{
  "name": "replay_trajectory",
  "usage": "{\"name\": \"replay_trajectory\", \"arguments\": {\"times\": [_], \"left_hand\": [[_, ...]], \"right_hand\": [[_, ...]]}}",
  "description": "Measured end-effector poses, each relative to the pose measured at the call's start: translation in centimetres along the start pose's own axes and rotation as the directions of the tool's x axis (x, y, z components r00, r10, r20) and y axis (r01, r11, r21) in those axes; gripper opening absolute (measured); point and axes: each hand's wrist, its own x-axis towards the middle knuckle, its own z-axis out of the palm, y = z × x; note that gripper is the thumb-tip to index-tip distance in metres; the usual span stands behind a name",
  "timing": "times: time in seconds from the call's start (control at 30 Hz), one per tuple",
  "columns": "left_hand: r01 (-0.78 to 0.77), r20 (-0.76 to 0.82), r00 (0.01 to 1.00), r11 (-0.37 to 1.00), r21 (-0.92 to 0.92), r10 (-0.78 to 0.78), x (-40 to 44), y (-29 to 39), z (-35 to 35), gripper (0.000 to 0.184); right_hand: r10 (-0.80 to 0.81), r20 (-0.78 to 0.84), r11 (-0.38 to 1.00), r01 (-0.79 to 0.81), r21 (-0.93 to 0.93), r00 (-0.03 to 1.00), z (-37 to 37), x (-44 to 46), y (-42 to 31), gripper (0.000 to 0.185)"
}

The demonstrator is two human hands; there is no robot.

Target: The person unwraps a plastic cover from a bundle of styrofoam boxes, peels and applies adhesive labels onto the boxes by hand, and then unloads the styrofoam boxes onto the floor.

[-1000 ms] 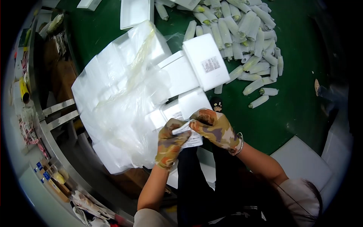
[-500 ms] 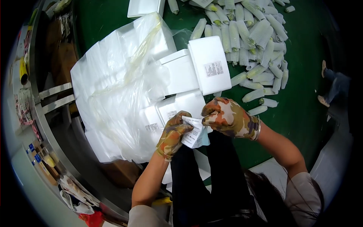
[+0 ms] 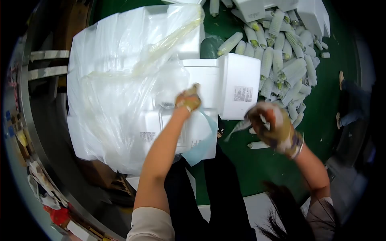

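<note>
A: Left hand status?
B: Left hand (image 3: pixel 189 100), camo glove, over the white foam boxes (image 3: pixel 203 82), by the edge of the clear film (image 3: pixel 120 76). Motion blur; can't tell if fingers are clamped or apart.
A: Blue strip?
B: Pale blue strip (image 3: pixel 202 146): thin, smooth, curved. Runs from just below that hand down across the lower box front. Can't tell if gripped.
A: Right hand?
B: Right hand (image 3: pixel 275 128), right of the labelled box (image 3: pixel 239 86), above the green surface (image 3: pixel 241 176). Fingers curled round toward the thumb, visible gap inside the curl. Tips blurred, contact unclear. Whitish strip (image 3: pixel 240 127), twisted and tapering, beside the fingertips.
A: Materials?
B: Boxes: matte foam, rounded edges. Printed label (image 3: pixel 243 93) rectangular, flat on the foam. Film wrinkled, glossy, yellowish crease running diagonally. Sleeved produce (image 3: pixel 277 66): cylinders in white mesh, yellow-green ends, loosely heaped.
</note>
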Motion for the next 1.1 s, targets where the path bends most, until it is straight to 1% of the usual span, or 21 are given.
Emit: {"name": "replay_trajectory", "arguments": {"times": [0.03,0.1,0.17,0.23,0.3,0.37,0.4,0.5,0.57,0.63,0.67,0.7,0.77,0.83,0.87,0.9,0.93,0.97,1.03,1.07,1.1], "left_hand": [[0.032,-0.044,0.999,0.992,0.124,-0.027,2.1,-2.8,0.2,0.053],[0.186,-0.001,0.981,0.942,0.280,-0.194,2.0,-5.5,-2.7,0.059],[0.132,0.017,0.989,0.934,0.331,-0.146,2.6,-12.5,-2.5,0.065],[0.264,-0.017,0.964,0.944,0.197,-0.266,-3.7,-10.1,-8.1,0.069],[0.340,-0.096,0.940,0.925,0.171,-0.328,-5.4,-12.1,-9.1,0.064],[0.411,-0.171,0.906,0.901,0.140,-0.387,-6.2,-14.3,-10.2,0.059],[0.406,-0.203,0.903,0.907,0.113,-0.379,-6.4,-15.3,-10.8,0.057],[0.408,-0.276,0.887,0.908,0.091,-0.371,-6.2,-18.6,-11.0,0.053],[0.405,-0.321,0.877,0.909,0.096,-0.357,-5.8,-21.0,-10.8,0.051],[0.369,-0.411,0.852,0.929,0.033,-0.324,-5.7,-23.0,-10.9,0.046],[0.360,-0.417,0.841,0.932,-0.042,-0.344,-5.9,-23.3,-11.1,0.042],[0.357,-0.419,0.841,0.933,-0.046,-0.342,-6.0,-23.5,-11.3,0.042],[0.391,-0.347,0.852,0.917,-0.073,-0.391,-6.2,-23.5,-12.3,0.042],[0.375,-0.337,0.863,0.924,-0.073,-0.376,-6.2,-23.9,-12.5,0.045],[0.360,-0.325,0.874,0.930,-0.071,-0.363,-6.1,-24.3,-12.6,0.049],[0.359,-0.327,0.874,0.931,-0.065,-0.360,-5.9,-25.0,-12.4,0.049],[0.313,-0.339,0.880,0.943,-0.111,-0.332,-5.5,-25.8,-11.9,0.055],[0.264,-0.351,0.886,0.952,-0.156,-0.303,-5.2,-26.1,-11.7,0.061],[0.261,-0.341,0.888,0.949,-0.175,-0.307,-4.8,-26.6,-11.6,0.062],[0.259,-0.327,0.891,0.944,-0.204,-0.315,-4.9,-26.7,-11.6,0.062],[0.260,-0.321,0.893,0.944,-0.200,-0.314,-5.2,-26.6,-11.4,0.062]], "right_hand": [[-0.025,0.001,0.987,0.025,-0.160,1.000,0.2,2.2,0.8,0.016],[0.056,0.217,0.966,0.002,-0.259,0.975,1.1,7.6,2.1,0.011],[0.020,0.373,0.981,0.055,-0.188,0.928,4.1,11.3,5.6,0.013],[0.055,0.523,0.948,0.119,-0.294,0.851,7.5,14.6,6.4,0.019],[0.215,0.645,0.905,0.098,-0.413,0.734,11.4,17.0,6.8,0.025],[0.307,0.667,0.776,0.228,-0.589,0.679,15.0,19.1,7.2,0.027],[0.308,0.671,0.770,0.237,-0.592,0.675,16.4,20.0,7.9,0.027],[0.270,0.649,0.681,0.336,-0.651,0.711,19.4,21.8,9.3,0.039],[0.399,0.508,0.623,0.180,-0.761,0.764,19.7,22.4,9.2,0.062],[0.259,0.225,0.647,0.004,-0.762,0.939,18.2,22.5,9.6,0.076],[0.145,0.056,0.649,-0.052,-0.759,0.988,17.5,22.9,10.4,0.076],[0.150,0.001,0.619,-0.093,-0.780,0.989,16.7,23.0,11.2,0.054],[0.184,-0.075,0.699,-0.184,-0.691,0.980,17.3,22.8,11.1,0.040],[0.322,0.273,0.808,-0.113,-0.578,0.906,19.0,20.7,9.8,0.028],[0.112,0.416,0.940,0.038,-0.338,0.902,21.3,18.4,14.7,0.028],[0.116,0.594,0.992,-0.118,-0.035,0.796,21.9,17.9,17.7,0.030],[0.114,0.746,0.911,-0.369,0.185,0.656,22.4,17.4,20.8,0.032],[0.131,0.945,0.518,-0.833,0.192,0.300,21.2,18.8,19.6,0.036],[0.475,0.754,0.349,-0.884,0.312,0.453,17.9,19.7,15.1,0.039],[0.513,0.688,0.207,-0.852,0.481,0.513,17.7,20.2,16.2,0.040],[0.546,0.601,0.234,-0.795,0.559,0.584,17.1,20.7,17.2,0.036]]}}
